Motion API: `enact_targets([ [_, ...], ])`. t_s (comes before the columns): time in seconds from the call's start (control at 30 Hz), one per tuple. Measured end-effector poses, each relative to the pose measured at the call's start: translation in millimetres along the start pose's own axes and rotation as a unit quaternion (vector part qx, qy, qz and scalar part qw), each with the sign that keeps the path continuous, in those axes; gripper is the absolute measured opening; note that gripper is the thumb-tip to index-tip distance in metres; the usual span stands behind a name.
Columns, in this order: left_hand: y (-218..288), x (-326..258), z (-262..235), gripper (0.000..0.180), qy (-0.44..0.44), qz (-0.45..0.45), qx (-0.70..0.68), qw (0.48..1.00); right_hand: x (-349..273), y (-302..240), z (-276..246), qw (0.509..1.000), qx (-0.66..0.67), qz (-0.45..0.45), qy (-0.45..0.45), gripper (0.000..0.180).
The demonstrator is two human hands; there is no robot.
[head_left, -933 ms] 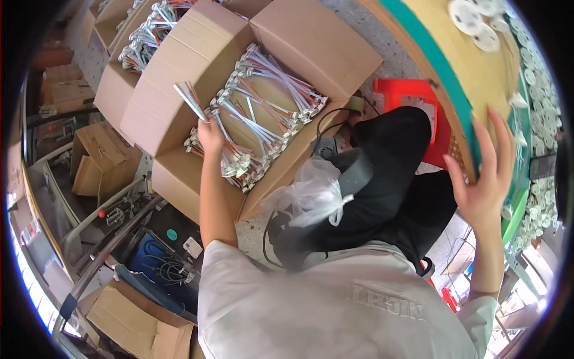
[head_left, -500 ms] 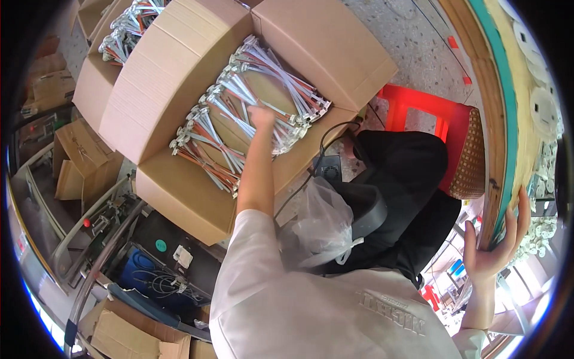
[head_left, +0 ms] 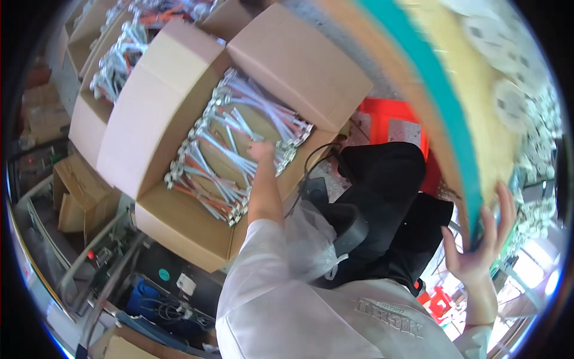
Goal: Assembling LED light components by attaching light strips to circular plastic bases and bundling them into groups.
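My left hand point(head_left: 261, 151) reaches down into an open cardboard box point(head_left: 179, 239), its fingers curled together over the bundles in there. Whatever it grips is too small or hidden to make out. Several bundles of white and orange wires point(head_left: 206, 152) with pale end pieces lie across the box in a slanting row. At the right, my right hand point(head_left: 475, 263) rests with fingers spread at the edge of a worktable point(head_left: 460, 137), which has a green strip along it. Nothing shows in that hand.
Another box of similar bundles point(head_left: 122, 63) stands behind at the upper left. Near my legs are a clear plastic bag point(head_left: 311, 242) and a black cable point(head_left: 308, 164). A red plastic stool point(head_left: 382, 116) stands beside the table. White round parts point(head_left: 511, 105) lie on the tabletop.
The view has shifted, so the worktable fills more of the right side. My left hand stays down among the bundles, and my right hand stays at the table's edge.
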State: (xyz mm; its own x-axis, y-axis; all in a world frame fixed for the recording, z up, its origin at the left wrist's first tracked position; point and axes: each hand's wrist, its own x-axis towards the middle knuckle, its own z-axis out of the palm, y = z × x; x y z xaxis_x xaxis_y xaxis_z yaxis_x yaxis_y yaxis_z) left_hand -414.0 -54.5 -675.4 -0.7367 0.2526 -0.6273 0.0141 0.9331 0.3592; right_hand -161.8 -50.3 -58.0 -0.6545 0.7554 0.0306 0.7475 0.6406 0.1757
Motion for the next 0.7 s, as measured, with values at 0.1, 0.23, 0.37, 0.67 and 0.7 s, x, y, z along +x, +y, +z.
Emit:
enact_targets([
  [0.1,-96,76,-33,0.066,0.014,0.099,0.205,0.974,6,0,5,0.993,0.102,-0.031,0.054,0.071],
  [0.23,-52,-14,-67,0.064,0.017,0.236,0.073,0.969,-4,1,6,0.993,0.102,0.003,0.063,0.062],
  [0.37,41,-60,-174,0.029,0.097,0.415,-0.008,0.905,-19,12,8,0.98,0.133,0.009,0.146,0.049],
  [0.67,118,-420,-339,0.01,-0.362,0.651,-0.193,0.639,-105,-73,-21,0.721,0.47,-0.18,0.477,0.013],
  [0.7,101,-470,-324,0.015,-0.453,0.637,-0.183,0.596,-117,-87,-34,0.649,0.52,-0.173,0.527,0.013],
])
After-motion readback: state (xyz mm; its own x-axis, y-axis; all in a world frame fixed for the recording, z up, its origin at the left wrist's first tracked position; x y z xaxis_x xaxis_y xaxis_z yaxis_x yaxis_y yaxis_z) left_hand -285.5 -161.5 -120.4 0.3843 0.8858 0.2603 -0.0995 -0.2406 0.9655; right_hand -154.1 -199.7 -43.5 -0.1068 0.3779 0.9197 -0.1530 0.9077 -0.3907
